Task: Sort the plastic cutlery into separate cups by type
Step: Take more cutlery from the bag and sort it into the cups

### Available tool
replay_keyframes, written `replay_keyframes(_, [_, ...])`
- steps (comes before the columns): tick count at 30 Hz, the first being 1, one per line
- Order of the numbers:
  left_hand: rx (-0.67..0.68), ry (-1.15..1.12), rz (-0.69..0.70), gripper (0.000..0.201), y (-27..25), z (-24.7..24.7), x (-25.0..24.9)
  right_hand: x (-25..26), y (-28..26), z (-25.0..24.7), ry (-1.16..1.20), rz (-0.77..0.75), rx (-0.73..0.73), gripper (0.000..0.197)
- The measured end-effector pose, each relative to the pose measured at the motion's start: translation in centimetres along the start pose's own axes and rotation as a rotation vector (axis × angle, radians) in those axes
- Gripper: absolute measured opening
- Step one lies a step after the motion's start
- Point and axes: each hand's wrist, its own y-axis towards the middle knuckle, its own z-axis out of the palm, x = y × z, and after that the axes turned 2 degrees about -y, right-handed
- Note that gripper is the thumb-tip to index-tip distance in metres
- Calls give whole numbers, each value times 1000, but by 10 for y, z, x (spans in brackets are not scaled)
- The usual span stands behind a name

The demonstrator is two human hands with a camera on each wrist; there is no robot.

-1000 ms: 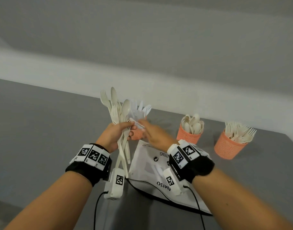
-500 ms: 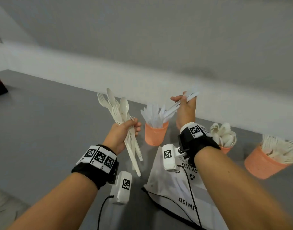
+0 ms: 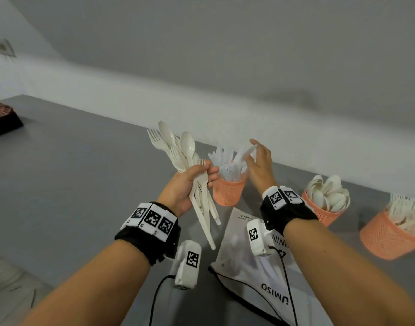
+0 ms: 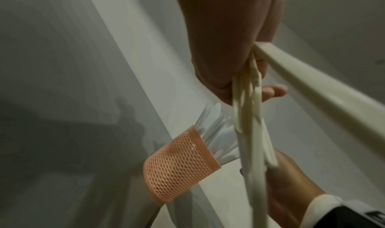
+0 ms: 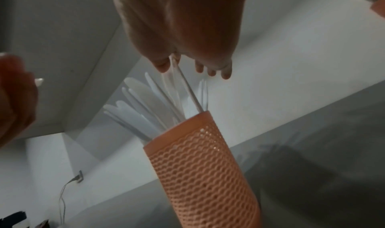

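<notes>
- The right hand (image 3: pixel 260 161) sits directly above the orange mesh plastic cup of white knives (image 3: pixel 228 192), with a white plastic knife (image 5: pixel 186 86) running from its fingertips down into the cup mouth; the knife's long axis is steep, leaning slightly, its lower end already inside the rim.
- Whether the thumb and forefinger pinch the knife or have just let go is not clear: in the right wrist view the knife top sits between the thumb and the fingers, which are spread and nearly straight.
- The left hand (image 3: pixel 190 184), just beside the same cup on its left, grips a mixed bundle of cream plastic forks and spoons (image 3: pixel 178 149), heads up and handles hanging below the palm.
- The right hand is the nearer one to that bundle's heads, which lie to its left at about the same height.
- The orange cup of cream spoons (image 3: pixel 324 208) and the orange cup of cream forks (image 3: pixel 387 236) stand to the right of the right wrist, the fork cup farthest.
</notes>
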Motion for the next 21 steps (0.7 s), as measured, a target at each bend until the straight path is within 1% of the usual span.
replay_keyframes(3, [17,-14,-28,13,-2,7,4,-2,-2,-3,-151,-74,-43,30])
replay_keyframes(8, [34,-38,-56,10,-2,14,8,4,6,-3,-243,-8,-55,26])
replay_keyframes(10, [37,-69,-52,10,-3,13,7,12,4,-6,-241,-12,-103,24])
replay_keyframes(11, [39,-91,-46,11,-3,12,6,16,0,-8,-235,-47,-147,23])
replay_keyframes(13, [32,-137,-26,13,-3,9,4,27,-13,-13,-206,-199,-239,18])
replay_keyframes(14, [25,-161,-15,15,-3,8,3,32,-21,-16,-159,-282,-238,13])
replay_keyframes(15, [17,-187,-2,17,-1,6,2,35,-31,-18,-82,-336,-167,9])
replay_keyframes(16, [4,-212,10,17,0,5,2,38,-41,-20,0,-330,-24,8])
replay_keyframes(17, [-12,-236,22,17,2,4,2,40,-52,-22,64,-267,177,12])
replay_keyframes(19, [-43,-272,40,17,7,3,3,41,-68,-24,158,-88,596,24])
replay_keyframes(20, [-47,-282,46,17,8,5,4,39,-74,-25,215,-17,726,31])
replay_keyframes(21, [-48,-289,54,17,9,7,5,38,-79,-27,284,30,784,38])
